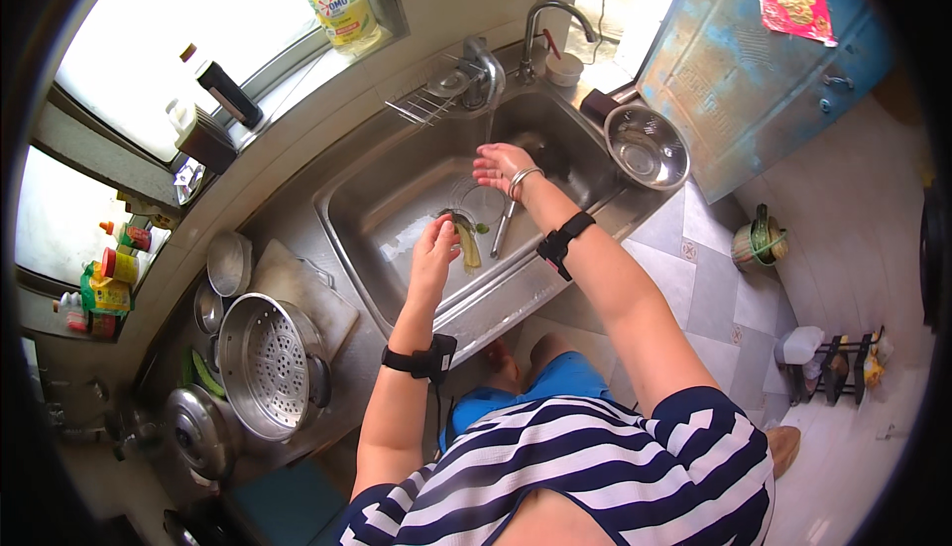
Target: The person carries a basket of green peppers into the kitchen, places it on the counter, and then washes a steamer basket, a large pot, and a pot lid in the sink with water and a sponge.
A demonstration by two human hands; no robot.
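My right hand (502, 166) is held over the stainless-steel sink (372, 233), palm turned partly up, fingers spread. It is near a thin stream of water (489, 126) from the tap (491, 74). My left hand (433, 245) hangs over the sink's near left part, loosely curled, with nothing visible in it. Just beyond its fingers, limp pale-green vegetable scraps (467, 245) and a small green leaf (482, 228) lie on the sink bottom. Right of them rests a metal utensil handle (503, 230); its far end is hidden by my right hand.
A steel colander (647, 146) stands at the sink's right end. Left on the counter are a cutting board (327, 300), a steamer pot (271, 367), a pot lid (197, 427) and long green vegetables (207, 373). An OMO bottle (346, 10) stands on the windowsill. A blue door (744, 77) is open at right.
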